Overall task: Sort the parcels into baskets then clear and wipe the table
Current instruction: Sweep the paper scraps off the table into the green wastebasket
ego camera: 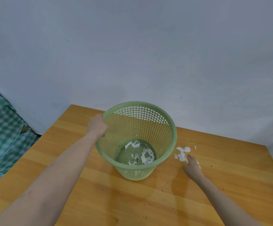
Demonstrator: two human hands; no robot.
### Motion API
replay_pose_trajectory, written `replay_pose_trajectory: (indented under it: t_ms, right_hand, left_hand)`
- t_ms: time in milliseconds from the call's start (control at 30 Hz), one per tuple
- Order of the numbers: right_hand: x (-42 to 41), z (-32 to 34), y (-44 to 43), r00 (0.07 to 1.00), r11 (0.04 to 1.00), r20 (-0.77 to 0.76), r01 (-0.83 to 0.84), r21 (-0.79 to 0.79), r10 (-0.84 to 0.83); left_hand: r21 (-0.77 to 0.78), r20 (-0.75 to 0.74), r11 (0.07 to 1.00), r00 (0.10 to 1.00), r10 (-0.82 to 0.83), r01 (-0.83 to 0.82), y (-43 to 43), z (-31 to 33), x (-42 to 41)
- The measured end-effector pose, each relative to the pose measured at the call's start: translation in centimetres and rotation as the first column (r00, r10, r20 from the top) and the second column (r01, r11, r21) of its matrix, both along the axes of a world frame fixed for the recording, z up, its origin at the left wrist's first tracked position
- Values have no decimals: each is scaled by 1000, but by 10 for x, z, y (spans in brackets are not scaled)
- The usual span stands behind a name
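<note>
While both arms reached out over it, a pale blue-grey wall (132, 46) filled the view beyond the hands. Wooden table (132, 201), orange-brown planks, lay under both forearms and ran on to the wall.

Green-and-white checked cloth (4, 128) hung off the table, well out past the left hand.

Green plastic mesh basket (137, 172) stood on the table between the two hands, mouth open upward. Could not tell whether its base sat fully flat.

Left hand (97, 125) grasped the basket's rim on its far left side, fingers hooked over the edge and hidden inside.

Right hand (192, 167) lay low on the table just right of the basket and apart from it. Fingers stretched forward and loose, nothing clenched in them.

Torn white paper scraps (146, 156) covered part of the basket floor, below and right of the left hand.

Smaller heap of loose scraps (182, 154) lay on the table at the right hand's fingertips, one or two bits showing beside its outer edge.

Dark specks (162, 189) dotted the wood between the basket and the right forearm.
</note>
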State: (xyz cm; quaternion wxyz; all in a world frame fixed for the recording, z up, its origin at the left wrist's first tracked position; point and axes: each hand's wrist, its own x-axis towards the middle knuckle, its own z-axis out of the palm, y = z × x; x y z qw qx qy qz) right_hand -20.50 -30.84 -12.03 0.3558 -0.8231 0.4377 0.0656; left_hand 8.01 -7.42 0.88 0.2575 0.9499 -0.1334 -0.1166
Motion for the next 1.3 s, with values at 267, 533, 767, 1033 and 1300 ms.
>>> replay_pose_trajectory:
  t_ms: [267, 533, 767, 1033, 1300]
  right_hand:
    - [35, 118, 52, 622, 995, 781, 21, -99, 65]
    - [43, 112, 72, 627, 833, 584, -206, -513, 516]
    - [22, 93, 6, 729, 977, 682, 176, -118, -49]
    - [-36, -20, -32, 905, 916, 154, 375, 144, -395]
    - [-50, -51, -26, 996, 998, -65, 62, -3, -62]
  left_hand:
    - [0, 12, 1000, 1000, -16, 16, 0, 3, -3]
    - [-1, 20, 1000, 1000, -10, 10, 1, 1, -3]
    - [-2, 14, 1000, 1000, -9, 9, 0, 4, -3]
    - [12, 19, 1000, 1000, -11, 10, -1, 6, -5]
    - [35, 14, 999, 1000, 6, -6, -4, 7, -7]
